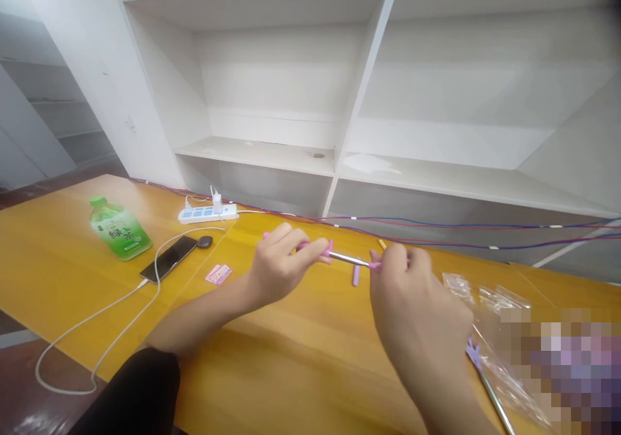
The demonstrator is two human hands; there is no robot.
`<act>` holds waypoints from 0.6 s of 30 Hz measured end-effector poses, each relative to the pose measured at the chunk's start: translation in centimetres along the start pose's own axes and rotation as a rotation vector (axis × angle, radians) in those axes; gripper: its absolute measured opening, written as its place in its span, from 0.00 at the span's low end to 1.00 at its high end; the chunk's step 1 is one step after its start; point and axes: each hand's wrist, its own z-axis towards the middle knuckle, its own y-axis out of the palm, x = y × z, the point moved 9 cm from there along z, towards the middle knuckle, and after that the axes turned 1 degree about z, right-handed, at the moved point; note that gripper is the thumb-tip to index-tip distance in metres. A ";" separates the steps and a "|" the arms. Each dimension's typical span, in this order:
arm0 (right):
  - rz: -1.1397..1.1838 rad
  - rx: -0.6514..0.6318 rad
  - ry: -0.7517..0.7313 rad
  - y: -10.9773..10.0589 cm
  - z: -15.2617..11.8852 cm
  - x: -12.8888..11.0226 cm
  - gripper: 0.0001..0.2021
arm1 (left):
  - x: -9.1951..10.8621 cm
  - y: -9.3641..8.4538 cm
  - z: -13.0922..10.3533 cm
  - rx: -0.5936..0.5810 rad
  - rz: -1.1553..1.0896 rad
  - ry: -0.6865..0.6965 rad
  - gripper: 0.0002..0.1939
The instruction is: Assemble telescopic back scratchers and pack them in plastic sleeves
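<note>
Over the table, my left hand (284, 260) is wrapped round the pink handle of a back scratcher. Its thin metal rod (349, 257) runs level between my two hands. My right hand (412, 299) is closed on the pink far end, so most of that end is hidden. Behind the rod, a small purple stick-shaped piece (356, 273) lies on the table. A second back scratcher, with a purple claw (474, 352) and a metal rod, lies to the right of my right forearm.
The wooden table (291, 370) backs onto white shelves (272, 150), with red and blue cables along them. At left are a green tea bottle (121, 231), a phone (169, 258) on a white cord, a power strip (208, 213) and pink cards (218, 274). Clear plastic bags (504, 299) lie at right.
</note>
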 end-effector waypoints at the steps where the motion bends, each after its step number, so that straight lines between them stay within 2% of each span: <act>1: -0.018 -0.017 0.022 0.1 0.3 0.4 0.16 | 0.4 1.1 -0.3 -0.044 0.004 -0.023 0.05; 3: -0.035 -0.117 0.056 0.6 1.1 1.4 0.14 | 0.6 2.0 -0.5 -0.073 0.020 -0.040 0.04; 6: -0.015 -0.348 0.083 2.2 1.8 3.1 0.10 | 0.3 2.3 -0.5 -0.088 0.015 -0.030 0.03; 9: 0.061 -0.515 0.022 4.3 2.0 4.4 0.10 | 0.2 2.9 -0.5 -0.122 -0.007 -0.023 0.05; 11: 0.127 -0.594 0.000 6.4 2.3 6.3 0.12 | 0.0 3.4 -0.7 -0.154 -0.014 -0.035 0.07; 14: 0.241 -0.609 0.110 10.0 3.6 12.1 0.20 | -0.4 3.7 -0.8 -0.173 -0.011 -0.050 0.08; 18: 0.218 -0.608 0.333 14.9 5.0 22.1 0.22 | -0.9 3.6 -0.8 -0.179 -0.006 -0.057 0.09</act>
